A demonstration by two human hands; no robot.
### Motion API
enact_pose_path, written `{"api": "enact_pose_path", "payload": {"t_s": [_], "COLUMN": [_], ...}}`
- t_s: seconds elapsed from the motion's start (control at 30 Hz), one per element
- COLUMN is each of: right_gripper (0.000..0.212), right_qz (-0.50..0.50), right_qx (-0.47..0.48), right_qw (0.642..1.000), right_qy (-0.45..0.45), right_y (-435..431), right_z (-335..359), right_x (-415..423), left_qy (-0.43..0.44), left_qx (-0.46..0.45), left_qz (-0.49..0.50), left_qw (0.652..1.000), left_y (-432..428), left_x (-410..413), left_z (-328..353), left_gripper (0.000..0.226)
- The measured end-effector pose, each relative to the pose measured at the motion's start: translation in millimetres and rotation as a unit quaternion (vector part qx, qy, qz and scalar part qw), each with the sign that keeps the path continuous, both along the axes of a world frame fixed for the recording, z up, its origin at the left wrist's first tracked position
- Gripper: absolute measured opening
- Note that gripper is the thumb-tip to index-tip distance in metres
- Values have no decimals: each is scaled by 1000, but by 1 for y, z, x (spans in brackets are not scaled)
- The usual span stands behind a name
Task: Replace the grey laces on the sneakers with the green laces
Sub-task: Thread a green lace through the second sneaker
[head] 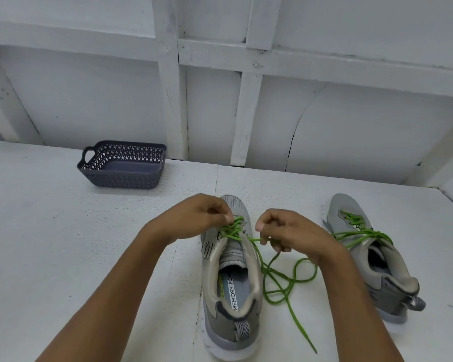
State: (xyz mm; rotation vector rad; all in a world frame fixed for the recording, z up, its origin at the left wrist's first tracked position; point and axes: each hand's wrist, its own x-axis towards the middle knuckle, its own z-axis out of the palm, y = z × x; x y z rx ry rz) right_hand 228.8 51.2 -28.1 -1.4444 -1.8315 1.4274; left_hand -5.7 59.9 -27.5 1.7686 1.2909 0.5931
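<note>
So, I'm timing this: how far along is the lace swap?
Done: neither grey mesh sneaker shows grey laces; the right-hand sneaker carries a green cord lace, ends loose. In hand: left hand and right hand pinch the centre sneaker's green lace at its front eyelets. Left: its upper eyelets and, likely, both knots.

The sneaker is showing grey mesh cloth; the green laces are looking matt and woven; the basket is showing perforated plastic; the table is looking rough, white-painted.

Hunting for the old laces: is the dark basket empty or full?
Empty: inside the basket only its bare floor shows, nothing else.
</note>
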Motion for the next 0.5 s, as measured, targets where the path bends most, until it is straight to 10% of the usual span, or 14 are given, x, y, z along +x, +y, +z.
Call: {"api": "enact_pose_path", "payload": {"t_s": [0.5], "right_gripper": [17], "right_qz": [105], "right_qx": [-28], "right_qw": [994], "right_qy": [-6], "right_y": [7], "right_z": [-3], "right_x": [-3], "left_qy": [-9], "left_qx": [47], "left_qz": [-20], "left_qw": [999], "left_y": [13], "left_x": [14], "left_z": [5], "left_gripper": [11]}}
